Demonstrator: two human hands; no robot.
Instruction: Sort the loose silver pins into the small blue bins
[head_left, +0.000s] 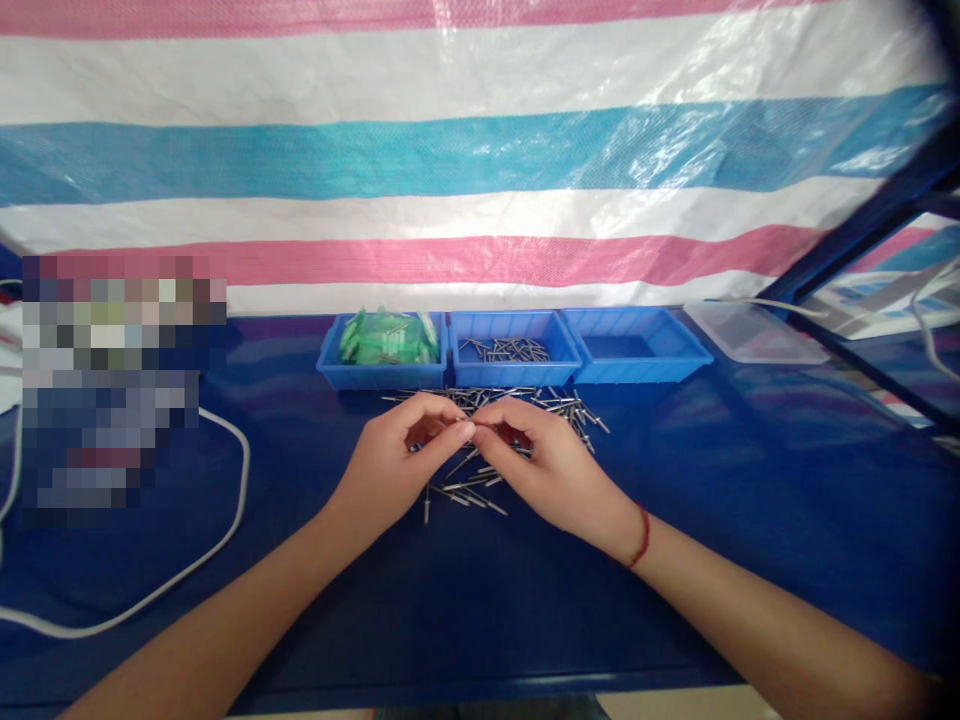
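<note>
My left hand (397,462) and my right hand (541,458) meet fingertip to fingertip above a heap of small metal pins (480,470) spread on the blue table (420,600). Both hands are pinched closed; between their tips sits something small and thin that looks like a pin, too small to name for certain. A red string circles my right wrist (642,536). Behind the pile stand three blue bins: the left bin (382,374) holds green pieces, the middle bin (514,368) holds more metal pins, and nothing shows in the right bin (637,360).
A white cable (225,520) loops over the table's left side. A clear plastic lid or tray (754,335) lies at the back right beside a dark blue frame bar (862,235). A striped tarp (465,150) hangs behind. A pixelated patch covers the left.
</note>
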